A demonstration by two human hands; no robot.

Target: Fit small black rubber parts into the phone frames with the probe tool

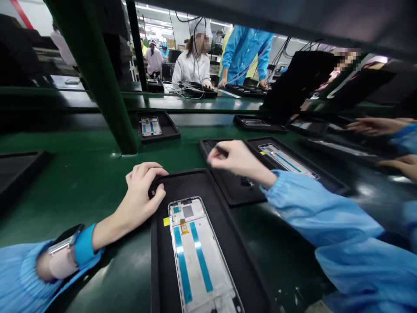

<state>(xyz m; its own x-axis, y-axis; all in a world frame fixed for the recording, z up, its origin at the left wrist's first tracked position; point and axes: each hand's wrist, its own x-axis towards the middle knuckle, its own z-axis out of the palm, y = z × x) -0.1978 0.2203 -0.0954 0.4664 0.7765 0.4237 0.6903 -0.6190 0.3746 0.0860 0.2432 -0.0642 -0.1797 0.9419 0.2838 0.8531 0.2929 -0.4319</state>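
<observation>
In front of me lies a black tray (241, 243) holding a silver phone frame (203, 256). The frame carries two blue strips, a small orange flex cable (184, 227) and a yellow tab (166, 221) on its left edge. My left hand (143, 189) grips the tray's far left corner, fingers bent over the rim and thumb on the near side. Raised over a second black tray (231, 193), my right hand (233, 158) pinches a small black object (222, 151), blurred by motion. Small dark parts (246, 181) lie in that second tray.
Another tray with a phone frame (289, 161) stands to the right, one more (159, 126) farther back. A green post (100, 78) rises at left. At the right edge are a co-worker's hands (378, 126). People work behind a rail; a shelf hangs overhead.
</observation>
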